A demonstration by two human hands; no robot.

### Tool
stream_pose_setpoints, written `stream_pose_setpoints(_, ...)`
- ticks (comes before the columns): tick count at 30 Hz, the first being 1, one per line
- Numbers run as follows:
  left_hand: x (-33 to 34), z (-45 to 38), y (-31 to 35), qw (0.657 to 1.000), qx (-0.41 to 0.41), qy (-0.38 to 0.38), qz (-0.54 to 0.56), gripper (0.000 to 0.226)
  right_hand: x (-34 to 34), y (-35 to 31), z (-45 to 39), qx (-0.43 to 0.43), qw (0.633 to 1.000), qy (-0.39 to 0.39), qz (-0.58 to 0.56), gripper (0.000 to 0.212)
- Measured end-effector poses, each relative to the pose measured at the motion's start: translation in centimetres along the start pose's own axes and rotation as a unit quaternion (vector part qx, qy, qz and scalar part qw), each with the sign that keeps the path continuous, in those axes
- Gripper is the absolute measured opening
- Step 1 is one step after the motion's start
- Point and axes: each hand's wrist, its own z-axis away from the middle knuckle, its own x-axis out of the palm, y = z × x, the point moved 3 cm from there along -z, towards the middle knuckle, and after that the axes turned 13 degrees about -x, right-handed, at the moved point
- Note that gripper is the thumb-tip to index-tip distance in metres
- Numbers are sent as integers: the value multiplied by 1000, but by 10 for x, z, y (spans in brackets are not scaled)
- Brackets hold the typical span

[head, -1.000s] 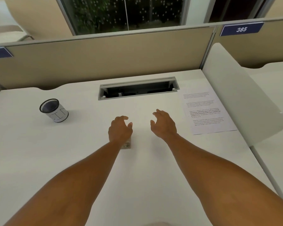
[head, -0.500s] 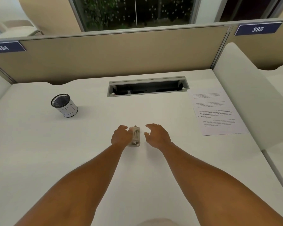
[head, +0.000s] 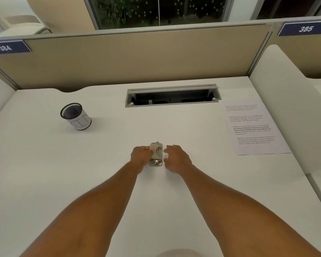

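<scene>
A small beige device point(head: 157, 153) with metal parts lies flat on the white desk point(head: 63, 173), in the middle of the head view. My left hand point(head: 140, 157) holds its left edge, with fingers curled over that side. My right hand point(head: 175, 160) sits just right of the device, fingers loosely curved toward it, with a narrow gap between them. Both forearms reach in from the bottom of the view.
A black mesh pen cup point(head: 76, 117) wrapped in white paper stands at the left. A printed sheet point(head: 252, 127) lies at the right. An open cable slot point(head: 171, 96) is set in the desk behind the device. A beige partition point(head: 137, 58) and a white side divider point(head: 285, 101) bound the desk.
The device was hidden under my left hand and now shows between both hands. My right hand has moved left and closer to it. The view has shifted slightly to the left.
</scene>
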Motion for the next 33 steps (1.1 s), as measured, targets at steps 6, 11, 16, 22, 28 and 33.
stream_pose_setpoints(6,-15,-6,4,999,-2,20,25,13,11,-5,-4,-64,993,-42,94,56)
stream_pose_setpoints(11,-39,-13,2,999,-2,37,27,15,23,-4,-6,-60,988,-67,127,66)
stream_pose_setpoints(16,-67,-24,-4,996,3,81,32,21,34,0,-5,-37,988,-42,147,71)
stream_pose_setpoints(22,-101,-33,-15,986,-2,162,32,30,44,0,-10,-10,989,-8,149,75)
stream_pose_setpoints(28,-138,-41,-22,969,3,242,56,29,52,-1,-22,-19,985,21,172,76)
stream_pose_setpoints(33,-168,-50,-27,952,-1,298,73,30,58,2,-27,-27,980,49,192,76)
